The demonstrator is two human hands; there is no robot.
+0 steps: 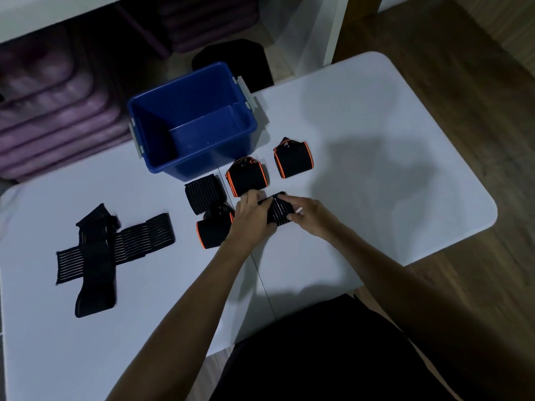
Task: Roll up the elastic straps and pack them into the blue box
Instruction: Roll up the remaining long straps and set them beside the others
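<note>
Item: ribbed strap (276,208) | my left hand (251,217) and right hand (308,214) clamp its ends to keep the roll tight | blue box (162,117) empty, close for packing.

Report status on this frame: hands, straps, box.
Left hand and right hand both gripping striped strap, mid-roll. Four rolled straps beside blue box, none visible inside it. Flat straps wait left. Nothing blocking.

head cam | looks steeply down, forward | table (376,117) near | single view
</note>
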